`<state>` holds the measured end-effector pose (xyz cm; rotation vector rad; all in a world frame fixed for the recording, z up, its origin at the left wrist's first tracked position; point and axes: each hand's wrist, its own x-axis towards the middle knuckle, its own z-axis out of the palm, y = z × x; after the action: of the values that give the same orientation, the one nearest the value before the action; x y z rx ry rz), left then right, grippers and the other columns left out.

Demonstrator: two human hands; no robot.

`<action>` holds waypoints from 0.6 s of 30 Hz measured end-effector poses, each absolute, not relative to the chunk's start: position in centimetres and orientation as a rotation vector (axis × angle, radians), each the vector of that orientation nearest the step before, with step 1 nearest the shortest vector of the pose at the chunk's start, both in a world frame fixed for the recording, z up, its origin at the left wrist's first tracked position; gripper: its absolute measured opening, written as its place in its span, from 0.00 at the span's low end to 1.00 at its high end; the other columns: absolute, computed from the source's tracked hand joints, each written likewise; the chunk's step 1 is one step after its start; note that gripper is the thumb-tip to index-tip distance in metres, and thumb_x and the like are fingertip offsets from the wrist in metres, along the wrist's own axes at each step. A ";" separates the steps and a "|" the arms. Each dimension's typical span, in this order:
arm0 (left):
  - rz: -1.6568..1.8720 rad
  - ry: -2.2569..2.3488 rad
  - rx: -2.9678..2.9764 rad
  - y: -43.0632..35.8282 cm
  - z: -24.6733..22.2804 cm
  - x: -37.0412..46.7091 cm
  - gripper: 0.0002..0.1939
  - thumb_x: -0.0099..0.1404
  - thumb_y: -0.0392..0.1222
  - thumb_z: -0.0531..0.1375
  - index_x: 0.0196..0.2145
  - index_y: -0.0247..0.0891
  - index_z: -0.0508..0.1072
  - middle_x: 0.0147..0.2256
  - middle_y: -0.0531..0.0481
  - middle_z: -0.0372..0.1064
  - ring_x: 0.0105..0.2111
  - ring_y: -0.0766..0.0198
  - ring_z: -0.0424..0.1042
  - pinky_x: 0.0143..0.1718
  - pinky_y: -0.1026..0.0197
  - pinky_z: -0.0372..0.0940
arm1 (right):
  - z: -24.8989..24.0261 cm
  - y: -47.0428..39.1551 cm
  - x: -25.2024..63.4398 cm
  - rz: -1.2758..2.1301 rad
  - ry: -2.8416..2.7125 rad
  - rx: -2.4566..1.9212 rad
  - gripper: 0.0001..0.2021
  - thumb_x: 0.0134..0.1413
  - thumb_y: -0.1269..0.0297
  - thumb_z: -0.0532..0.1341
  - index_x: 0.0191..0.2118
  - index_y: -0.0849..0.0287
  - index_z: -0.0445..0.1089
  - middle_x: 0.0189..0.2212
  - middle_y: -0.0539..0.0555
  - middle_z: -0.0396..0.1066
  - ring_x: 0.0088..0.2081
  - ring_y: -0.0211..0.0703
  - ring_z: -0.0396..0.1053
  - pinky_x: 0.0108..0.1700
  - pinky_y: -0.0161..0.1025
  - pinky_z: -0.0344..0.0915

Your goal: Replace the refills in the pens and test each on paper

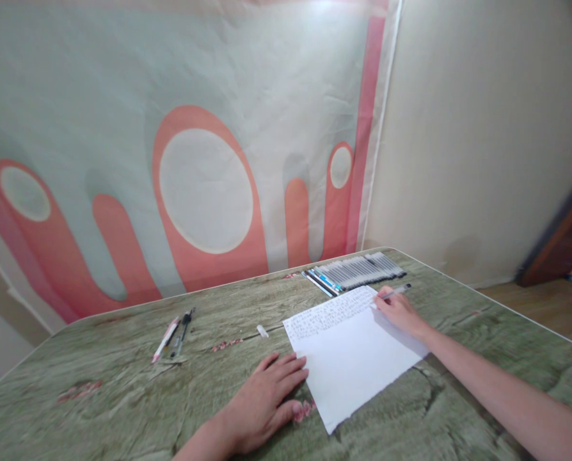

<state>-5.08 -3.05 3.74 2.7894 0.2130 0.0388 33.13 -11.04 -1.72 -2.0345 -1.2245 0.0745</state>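
A white sheet of paper (pixel 357 365) lies at a slant on the table, with rows of dark handwriting across its upper part. My right hand (pixel 399 312) is closed around a pen (pixel 395 292), whose dark end points up and to the right. The pen's tip meets the paper near its upper right edge, at the written lines. My left hand (pixel 272 398) rests flat with fingers spread, its fingertips at the paper's left edge. Nothing is held in it.
A row of several pens (pixel 363 272) lies beyond the paper. A small white piece (pixel 262 331) sits left of the sheet. Further left are a pink-and-white pen (pixel 165 340) and a dark-capped pen (pixel 184 330). A patterned backdrop (pixel 209 192) hangs behind the wood-patterned table (pixel 123 397).
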 end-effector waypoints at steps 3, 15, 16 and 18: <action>0.047 0.203 2.787 -3.1 3.8 -5.1 0.25 0.66 0.51 0.43 0.59 0.47 0.49 0.60 0.51 0.48 0.59 0.58 0.47 0.60 0.47 0.40 | -1.5 -11.1 32.9 0.087 -1.215 -2.040 0.09 0.49 0.59 0.50 0.24 0.56 0.61 0.19 0.50 0.67 0.25 0.40 0.64 0.29 0.35 0.55; -0.001 0.235 2.784 -3.1 3.7 -5.1 0.25 0.66 0.52 0.43 0.60 0.49 0.48 0.60 0.52 0.46 0.60 0.59 0.45 0.60 0.47 0.38 | -2.4 -10.9 33.5 0.042 -1.176 -2.051 0.08 0.50 0.59 0.50 0.26 0.56 0.61 0.19 0.49 0.66 0.24 0.40 0.64 0.28 0.35 0.55; 0.007 0.228 2.785 -3.1 3.7 -5.1 0.25 0.66 0.51 0.43 0.60 0.48 0.48 0.60 0.52 0.46 0.60 0.59 0.45 0.60 0.47 0.38 | -2.4 -10.9 33.5 0.046 -1.180 -2.053 0.09 0.50 0.59 0.50 0.26 0.56 0.61 0.19 0.49 0.66 0.24 0.40 0.64 0.28 0.35 0.55; 0.032 0.213 2.786 -3.1 3.7 -5.0 0.25 0.66 0.51 0.43 0.60 0.48 0.48 0.60 0.51 0.47 0.60 0.58 0.46 0.60 0.47 0.39 | -2.3 -10.9 33.5 0.050 -1.188 -2.056 0.09 0.49 0.59 0.50 0.26 0.56 0.61 0.19 0.50 0.66 0.25 0.40 0.64 0.29 0.35 0.55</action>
<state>-5.03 -3.08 3.74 2.7856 0.2134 0.0317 33.50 -10.91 -2.31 -2.0559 -1.1881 0.0496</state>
